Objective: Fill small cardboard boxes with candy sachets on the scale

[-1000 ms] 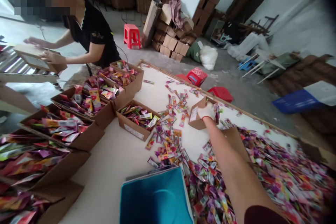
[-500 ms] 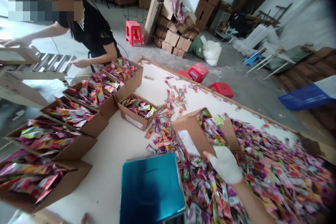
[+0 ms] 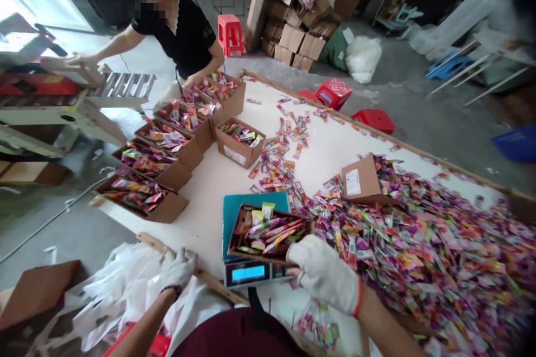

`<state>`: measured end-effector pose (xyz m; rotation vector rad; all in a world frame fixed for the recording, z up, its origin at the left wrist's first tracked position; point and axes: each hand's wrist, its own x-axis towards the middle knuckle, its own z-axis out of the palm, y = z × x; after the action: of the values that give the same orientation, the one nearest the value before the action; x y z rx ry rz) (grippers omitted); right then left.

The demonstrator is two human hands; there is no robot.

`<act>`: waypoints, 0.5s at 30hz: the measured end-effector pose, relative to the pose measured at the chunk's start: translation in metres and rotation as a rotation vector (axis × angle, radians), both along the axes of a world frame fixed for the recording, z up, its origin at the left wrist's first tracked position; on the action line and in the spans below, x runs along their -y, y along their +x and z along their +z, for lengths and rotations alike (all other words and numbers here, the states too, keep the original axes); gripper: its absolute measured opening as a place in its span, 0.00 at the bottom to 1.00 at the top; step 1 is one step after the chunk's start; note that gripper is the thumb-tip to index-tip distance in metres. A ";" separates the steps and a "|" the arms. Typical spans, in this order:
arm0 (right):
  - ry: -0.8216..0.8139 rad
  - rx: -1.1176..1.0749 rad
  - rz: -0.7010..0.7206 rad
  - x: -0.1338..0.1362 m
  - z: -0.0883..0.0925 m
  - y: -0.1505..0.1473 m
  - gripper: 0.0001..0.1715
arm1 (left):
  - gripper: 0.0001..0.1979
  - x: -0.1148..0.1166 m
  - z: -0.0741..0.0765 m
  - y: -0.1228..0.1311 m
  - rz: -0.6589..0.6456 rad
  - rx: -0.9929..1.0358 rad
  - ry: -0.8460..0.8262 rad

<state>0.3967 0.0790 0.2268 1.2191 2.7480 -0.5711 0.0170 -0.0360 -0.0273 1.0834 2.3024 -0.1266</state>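
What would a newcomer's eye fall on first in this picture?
Most striking is the large heap of colourful packets to the right on the table. Nearer the middle, an open box of packets is over a blue scale, the gloved right hand at the box's corner.

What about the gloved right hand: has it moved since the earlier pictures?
Yes: judged against the scale, the right hand has moved leftward and nearer the camera.

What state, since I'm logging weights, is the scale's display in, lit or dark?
Lit: the display glows blue on the scale; I cannot tell its reading.
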 end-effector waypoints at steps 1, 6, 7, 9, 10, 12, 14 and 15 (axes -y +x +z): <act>-0.001 -0.072 -0.048 -0.002 0.014 0.004 0.03 | 0.33 0.002 0.005 0.004 0.046 0.012 0.024; 0.150 -0.223 -0.135 -0.017 0.054 0.012 0.18 | 0.27 0.031 0.027 0.026 0.215 0.090 0.111; 0.172 -0.198 -0.119 -0.019 0.055 0.010 0.21 | 0.27 0.039 0.029 0.029 0.227 0.088 0.096; 0.185 -0.132 -0.093 -0.022 0.055 0.003 0.25 | 0.27 0.056 0.031 0.032 0.245 0.072 0.059; 0.185 -0.103 -0.078 -0.023 0.055 -0.001 0.27 | 0.26 0.064 0.031 0.032 0.251 0.067 0.050; 0.196 -0.048 -0.047 -0.026 0.053 -0.010 0.30 | 0.24 0.080 0.031 0.031 0.235 0.064 0.035; 0.203 0.027 -0.006 -0.031 0.048 -0.020 0.32 | 0.23 0.093 0.029 0.029 0.208 0.056 0.015; 0.201 0.076 0.022 -0.034 0.045 -0.025 0.33 | 0.24 0.098 0.028 0.029 0.196 0.047 0.003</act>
<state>0.3720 0.1132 0.2713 1.2184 2.8052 -0.2450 0.0457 -0.1344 0.0011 0.8472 2.3518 -0.0202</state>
